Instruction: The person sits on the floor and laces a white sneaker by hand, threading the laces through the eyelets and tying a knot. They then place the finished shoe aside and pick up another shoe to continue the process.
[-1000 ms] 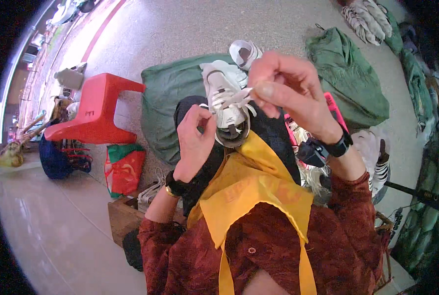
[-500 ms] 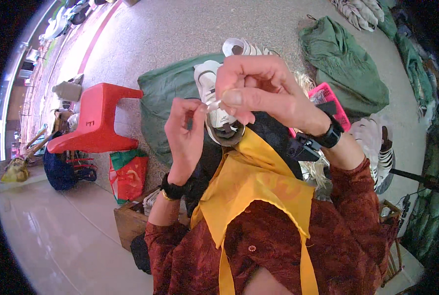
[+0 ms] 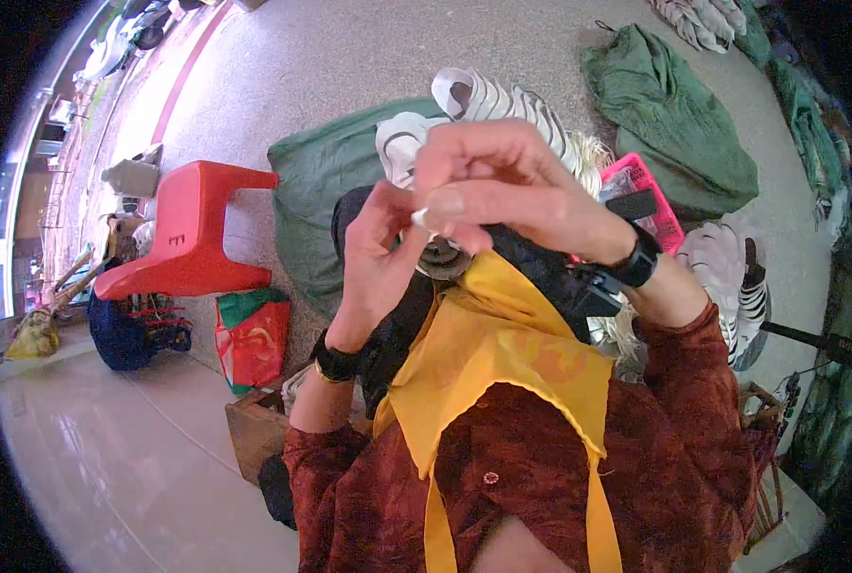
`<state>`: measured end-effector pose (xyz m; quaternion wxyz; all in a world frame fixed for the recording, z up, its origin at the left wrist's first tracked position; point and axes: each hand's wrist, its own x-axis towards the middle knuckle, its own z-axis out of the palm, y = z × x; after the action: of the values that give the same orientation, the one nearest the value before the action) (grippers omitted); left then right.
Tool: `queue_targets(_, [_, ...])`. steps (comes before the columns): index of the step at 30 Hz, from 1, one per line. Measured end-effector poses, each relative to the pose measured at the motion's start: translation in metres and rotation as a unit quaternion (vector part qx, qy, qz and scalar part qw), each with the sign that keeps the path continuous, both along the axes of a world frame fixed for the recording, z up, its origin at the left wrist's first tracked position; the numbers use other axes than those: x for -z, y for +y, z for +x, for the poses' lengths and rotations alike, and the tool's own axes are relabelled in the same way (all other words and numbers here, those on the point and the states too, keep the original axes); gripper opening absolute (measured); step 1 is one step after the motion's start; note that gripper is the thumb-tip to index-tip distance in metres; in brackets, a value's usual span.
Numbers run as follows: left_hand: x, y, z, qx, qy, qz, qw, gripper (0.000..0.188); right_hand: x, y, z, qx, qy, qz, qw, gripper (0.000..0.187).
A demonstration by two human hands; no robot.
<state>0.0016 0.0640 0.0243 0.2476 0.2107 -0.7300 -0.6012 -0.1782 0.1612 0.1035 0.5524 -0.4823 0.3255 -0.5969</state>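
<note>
Thin white strip (image 3: 420, 219) was pinched in grip of both L hand (image 3: 371, 263) & R hand (image 3: 539, 196) over shoe (image 3: 442, 261), could've been dropped if pinch was slackened.

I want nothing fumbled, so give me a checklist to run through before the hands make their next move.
1. Right hand has the thin white strip at its thumb tip: ok.
2. Left hand grips that strip too: cannot tell; its fingertips meet the right hand's and hide the contact.
3. White-and-grey shoe sits beneath the hands: ok.
4. Shoe's middle open to view: not ok; the hands cover it.
5. Strip's full length visible: not ok; only a short bit shows.
6. Yellow cloth apron off the visible strip: ok.
</note>
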Motion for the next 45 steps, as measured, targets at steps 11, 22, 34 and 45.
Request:
queue_targets(11, [0.02, -0.005, 0.044, -0.046, -0.008, 0.055, 0.997, 0.014, 0.057, 0.069, -0.068, 0.155, -0.095, 0.063, 0.981, 0.019])
queue_targets(22, [0.032, -0.038, 0.133, 0.015, -0.356, -0.033, 0.934, 0.024, 0.137, 0.093, -0.088, 0.275, 0.32, 0.23, 0.877, 0.016])
queue_targets(34, [0.043, -0.044, 0.022, -0.148, -0.149, -0.177, 0.962, 0.015, 0.124, -0.008, -0.023, 0.231, 0.491, 0.056, 0.838, 0.013])
queue_targets(45, [0.04, -0.068, 0.04, 0.11, -0.163, 0.011, 0.98, 0.009, 0.093, -0.013, -0.033, -0.048, 0.251, 0.198, 0.946, 0.015])
